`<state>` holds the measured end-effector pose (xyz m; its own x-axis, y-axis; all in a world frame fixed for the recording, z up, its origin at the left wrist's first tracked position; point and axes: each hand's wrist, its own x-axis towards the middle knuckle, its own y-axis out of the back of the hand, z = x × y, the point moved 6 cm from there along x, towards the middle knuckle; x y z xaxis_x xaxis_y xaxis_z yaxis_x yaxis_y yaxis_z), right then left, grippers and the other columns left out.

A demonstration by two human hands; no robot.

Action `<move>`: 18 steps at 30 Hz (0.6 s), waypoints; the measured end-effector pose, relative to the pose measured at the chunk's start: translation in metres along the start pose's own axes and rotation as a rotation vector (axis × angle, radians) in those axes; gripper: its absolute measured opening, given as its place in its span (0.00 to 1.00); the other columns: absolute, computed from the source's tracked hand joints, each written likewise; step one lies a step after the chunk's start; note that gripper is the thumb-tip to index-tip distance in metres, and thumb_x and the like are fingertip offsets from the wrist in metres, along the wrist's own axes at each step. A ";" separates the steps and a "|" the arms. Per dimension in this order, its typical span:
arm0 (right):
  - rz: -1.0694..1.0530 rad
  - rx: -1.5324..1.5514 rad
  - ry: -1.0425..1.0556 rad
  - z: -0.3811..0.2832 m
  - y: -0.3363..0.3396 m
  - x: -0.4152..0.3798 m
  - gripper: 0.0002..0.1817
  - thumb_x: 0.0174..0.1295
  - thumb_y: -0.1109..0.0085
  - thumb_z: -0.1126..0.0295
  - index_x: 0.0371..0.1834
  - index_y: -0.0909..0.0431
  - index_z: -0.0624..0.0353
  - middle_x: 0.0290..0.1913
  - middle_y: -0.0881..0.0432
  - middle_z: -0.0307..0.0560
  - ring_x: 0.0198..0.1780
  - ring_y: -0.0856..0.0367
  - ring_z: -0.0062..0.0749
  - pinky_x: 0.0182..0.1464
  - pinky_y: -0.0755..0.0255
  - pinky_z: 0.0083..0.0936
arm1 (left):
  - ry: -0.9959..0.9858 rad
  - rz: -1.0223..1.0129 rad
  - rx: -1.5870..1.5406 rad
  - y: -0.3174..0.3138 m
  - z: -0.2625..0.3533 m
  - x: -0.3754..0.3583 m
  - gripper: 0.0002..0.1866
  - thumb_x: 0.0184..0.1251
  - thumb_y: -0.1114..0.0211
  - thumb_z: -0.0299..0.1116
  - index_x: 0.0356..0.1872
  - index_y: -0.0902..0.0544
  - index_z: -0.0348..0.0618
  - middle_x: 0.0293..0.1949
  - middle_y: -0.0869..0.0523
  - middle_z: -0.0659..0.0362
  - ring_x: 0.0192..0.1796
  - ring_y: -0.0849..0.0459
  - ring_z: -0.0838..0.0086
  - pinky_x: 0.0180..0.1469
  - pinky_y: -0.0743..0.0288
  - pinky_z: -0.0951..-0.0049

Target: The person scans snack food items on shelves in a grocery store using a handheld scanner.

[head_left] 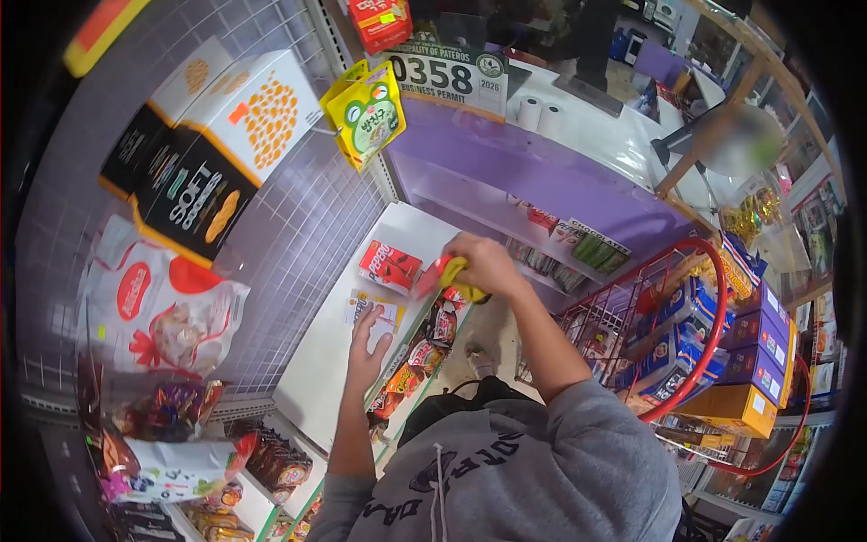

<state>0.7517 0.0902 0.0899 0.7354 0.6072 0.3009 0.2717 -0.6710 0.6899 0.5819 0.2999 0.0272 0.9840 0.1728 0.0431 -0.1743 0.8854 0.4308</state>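
My right hand is closed on a crumpled yellow-and-red thing, soft like a cloth and partly blurred, above the front edge of the white shelf. A red Pepero box lies on the shelf just left of that hand. My left hand has its fingers stretched out and apart, with the fingertips at a white-and-yellow box below the red one. Part of this paler box is hidden behind the fingers.
Snack packs line the tier under the shelf's front edge. Soft Cookies boxes and a white bag hang over the left side. At right stands a red wire basket of packages. A yellow pouch hangs ahead.
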 end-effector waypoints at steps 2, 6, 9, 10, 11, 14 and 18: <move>-0.188 0.192 0.160 -0.046 -0.007 0.001 0.19 0.39 0.36 0.74 0.40 0.19 0.56 0.40 0.19 0.44 0.43 0.19 0.44 0.46 0.25 0.32 | -0.068 -0.206 -0.025 0.008 0.017 -0.014 0.31 0.67 0.43 0.32 0.71 0.41 0.42 0.70 0.37 0.50 0.73 0.42 0.62 0.72 0.49 0.64; -0.357 0.581 0.298 -0.117 -0.027 -0.008 0.24 0.37 0.38 0.80 0.44 0.18 0.58 0.42 0.18 0.45 0.46 0.19 0.37 0.52 0.28 0.26 | -0.109 -0.399 -0.362 0.009 0.025 -0.063 0.34 0.68 0.41 0.39 0.70 0.42 0.37 0.67 0.35 0.51 0.69 0.35 0.64 0.70 0.43 0.62; -0.220 0.622 0.276 -0.157 -0.042 -0.012 0.26 0.44 0.37 0.76 0.52 0.22 0.58 0.53 0.23 0.48 0.56 0.25 0.41 0.60 0.34 0.31 | 0.084 -0.056 -1.024 0.010 -0.002 -0.095 0.32 0.70 0.43 0.43 0.69 0.40 0.37 0.65 0.32 0.51 0.66 0.31 0.63 0.66 0.36 0.58; -0.101 0.581 0.322 -0.176 -0.047 -0.019 0.26 0.47 0.37 0.74 0.55 0.24 0.57 0.56 0.25 0.49 0.59 0.27 0.42 0.62 0.35 0.33 | 0.240 0.164 -1.186 0.009 -0.005 -0.097 0.29 0.72 0.48 0.46 0.67 0.38 0.38 0.64 0.30 0.51 0.64 0.28 0.62 0.64 0.32 0.55; 0.017 0.542 0.366 -0.193 -0.053 -0.029 0.27 0.49 0.37 0.72 0.57 0.25 0.56 0.60 0.27 0.50 0.61 0.29 0.43 0.64 0.37 0.35 | 0.176 0.122 -1.440 0.010 0.014 -0.096 0.27 0.74 0.52 0.47 0.66 0.36 0.42 0.63 0.28 0.54 0.63 0.28 0.63 0.64 0.32 0.55; -0.182 0.286 0.620 -0.248 -0.103 -0.092 0.27 0.59 0.41 0.63 0.64 0.29 0.49 0.71 0.41 0.51 0.73 0.45 0.45 0.67 0.45 0.49 | 0.057 0.209 -1.594 0.021 -0.012 -0.108 0.27 0.74 0.54 0.52 0.65 0.34 0.48 0.63 0.27 0.57 0.63 0.27 0.65 0.63 0.32 0.56; -0.309 0.096 0.811 -0.268 -0.123 -0.112 0.28 0.59 0.42 0.61 0.66 0.30 0.40 0.75 0.45 0.46 0.76 0.51 0.46 0.67 0.50 0.60 | 0.105 0.227 -1.620 0.018 -0.005 -0.130 0.26 0.74 0.54 0.52 0.66 0.34 0.49 0.62 0.27 0.58 0.63 0.27 0.66 0.63 0.32 0.56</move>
<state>0.4689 0.2192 0.1477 -0.0385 0.8591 0.5103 0.4643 -0.4369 0.7704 0.4508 0.2957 0.0249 0.9397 0.3213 -0.1173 -0.2268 0.3288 -0.9168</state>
